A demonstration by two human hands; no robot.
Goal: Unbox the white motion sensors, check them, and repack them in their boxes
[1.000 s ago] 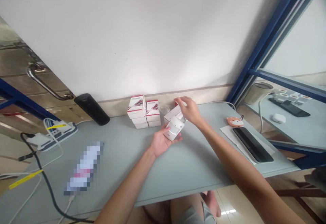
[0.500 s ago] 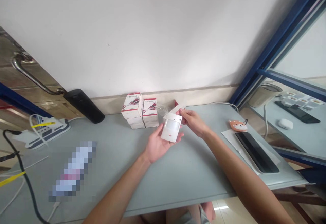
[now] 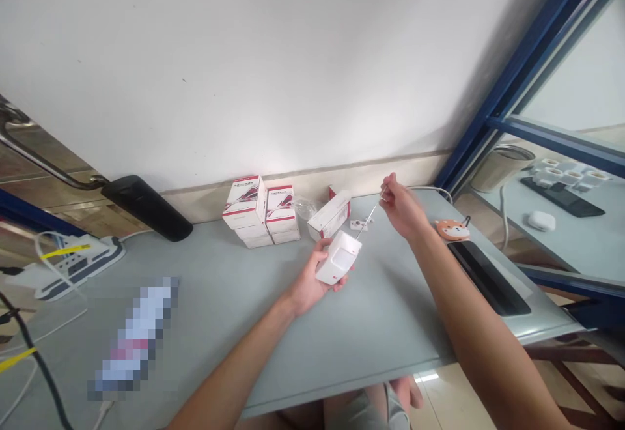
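A white motion sensor (image 3: 338, 259) with a pale window on its front rests tilted in my left hand (image 3: 312, 283), whose fingers and thumb hold its sides. From the sensor's top corner a thin metal telescopic antenna (image 3: 370, 217) slants up to the right. At its far end my right hand (image 3: 401, 205) pinches the tip between thumb and fingers. Behind the sensor lies a white box with red edges (image 3: 332, 216), and beside that box a small white part (image 3: 359, 225) sits on the table.
Stacked white and red boxes (image 3: 258, 212) stand near the wall, with clear plastic (image 3: 305, 208) beside them. A black cylinder (image 3: 149, 208), a power strip (image 3: 83, 267) and a blurred-out object (image 3: 137, 339) are at left. At right lie a phone (image 3: 488, 280) and an orange animal-faced pouch (image 3: 453, 229).
My right hand has moved up and right, away from the sensor, drawing the antenna out long. The sensor has tilted in my left hand. The view has shifted slightly.
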